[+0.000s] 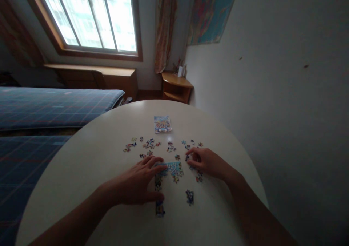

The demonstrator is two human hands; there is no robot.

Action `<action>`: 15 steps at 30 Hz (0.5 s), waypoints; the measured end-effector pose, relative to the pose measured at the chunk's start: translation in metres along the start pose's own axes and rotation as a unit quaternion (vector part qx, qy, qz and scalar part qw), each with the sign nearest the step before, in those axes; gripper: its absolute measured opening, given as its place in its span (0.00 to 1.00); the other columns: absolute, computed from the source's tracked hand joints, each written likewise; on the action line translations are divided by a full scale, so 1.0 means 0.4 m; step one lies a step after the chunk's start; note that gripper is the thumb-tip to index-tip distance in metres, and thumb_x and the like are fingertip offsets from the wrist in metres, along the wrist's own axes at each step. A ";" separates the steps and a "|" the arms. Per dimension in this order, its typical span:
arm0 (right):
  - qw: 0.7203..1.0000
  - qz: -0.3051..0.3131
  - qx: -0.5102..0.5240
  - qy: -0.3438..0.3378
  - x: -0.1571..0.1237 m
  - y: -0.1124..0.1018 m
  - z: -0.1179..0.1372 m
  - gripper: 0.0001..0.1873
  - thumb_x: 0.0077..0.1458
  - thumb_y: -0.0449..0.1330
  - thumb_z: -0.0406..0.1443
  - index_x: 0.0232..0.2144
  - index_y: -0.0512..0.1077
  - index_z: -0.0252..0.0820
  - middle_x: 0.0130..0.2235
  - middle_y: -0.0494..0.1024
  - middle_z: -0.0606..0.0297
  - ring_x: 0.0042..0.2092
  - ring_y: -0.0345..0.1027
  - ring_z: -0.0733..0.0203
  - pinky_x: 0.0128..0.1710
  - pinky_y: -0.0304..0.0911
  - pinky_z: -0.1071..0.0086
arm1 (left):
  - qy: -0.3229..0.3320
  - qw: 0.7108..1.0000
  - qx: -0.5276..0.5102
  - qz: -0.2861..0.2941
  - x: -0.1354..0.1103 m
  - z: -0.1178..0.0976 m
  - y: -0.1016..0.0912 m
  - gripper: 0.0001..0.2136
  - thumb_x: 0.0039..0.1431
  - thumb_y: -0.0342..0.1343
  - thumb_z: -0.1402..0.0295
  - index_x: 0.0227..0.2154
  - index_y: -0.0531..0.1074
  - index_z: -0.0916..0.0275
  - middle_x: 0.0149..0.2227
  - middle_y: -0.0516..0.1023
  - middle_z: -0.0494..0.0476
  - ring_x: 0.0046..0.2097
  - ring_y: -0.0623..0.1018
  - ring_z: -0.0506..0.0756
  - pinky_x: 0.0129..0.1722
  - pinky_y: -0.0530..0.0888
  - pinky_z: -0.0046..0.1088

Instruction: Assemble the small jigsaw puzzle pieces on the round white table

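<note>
My left hand [139, 180] lies with fingers spread over the left edge of a partly joined jigsaw puzzle [176, 170]. Its joined strip runs along the top and down the left side, and the hand covers part of it. At the right, my right hand [204, 160] is curled, thumb and index finger on either side of a small jigsaw piece [187, 158]. Loose pieces lie around that hand, partly hidden by it. Nearer to me is a small joined clump of dark blue pieces [190, 197].
Several loose pieces [149, 143] are scattered across the round white table [109, 144]. A printed picture sheet [162, 124] lies beyond them. A plaid-covered bed [54, 106] stands on the left, a wall [286, 111] on the right, and a corner shelf [177, 80] behind.
</note>
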State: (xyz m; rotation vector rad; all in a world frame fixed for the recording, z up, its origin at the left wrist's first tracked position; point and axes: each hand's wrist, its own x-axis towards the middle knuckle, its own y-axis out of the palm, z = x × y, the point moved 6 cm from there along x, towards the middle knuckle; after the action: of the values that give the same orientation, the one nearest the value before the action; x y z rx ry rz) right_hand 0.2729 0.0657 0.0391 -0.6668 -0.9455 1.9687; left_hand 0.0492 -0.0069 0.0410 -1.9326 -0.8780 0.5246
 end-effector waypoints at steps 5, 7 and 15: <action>1.000 0.004 -0.001 -0.001 0.003 0.003 0.000 0.14 0.59 0.60 0.39 0.46 0.75 0.39 0.27 0.75 0.68 0.28 0.65 0.66 0.30 0.56 0.72 | -0.001 1.000 0.003 0.007 0.000 -0.002 -0.001 0.33 0.55 0.62 0.51 0.62 0.61 0.51 0.64 0.62 0.60 0.65 0.62 0.67 0.63 0.63 0.51; 1.000 -0.003 -0.007 -0.009 0.005 0.002 0.002 0.14 0.59 0.60 0.40 0.45 0.76 0.40 0.27 0.74 0.68 0.28 0.65 0.66 0.30 0.56 0.72 | -0.002 1.000 0.004 0.006 0.001 -0.005 -0.002 0.32 0.55 0.61 0.52 0.62 0.61 0.51 0.64 0.62 0.60 0.65 0.62 0.67 0.63 0.62 0.52; 0.985 -0.146 -0.094 -0.014 0.059 -0.012 0.062 0.09 0.61 0.58 0.37 0.37 0.79 0.42 0.40 0.79 0.60 0.38 0.71 0.62 0.43 0.61 0.67 | -0.016 1.000 0.018 0.004 0.006 -0.012 0.002 0.33 0.54 0.63 0.52 0.61 0.62 0.53 0.63 0.62 0.61 0.64 0.62 0.67 0.63 0.62 0.51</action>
State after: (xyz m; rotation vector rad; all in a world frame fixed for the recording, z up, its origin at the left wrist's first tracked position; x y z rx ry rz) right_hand 0.2451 0.0785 0.0550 -0.5702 -1.1863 1.6482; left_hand 0.0543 -0.0080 0.0425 -1.9012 -0.8760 0.5726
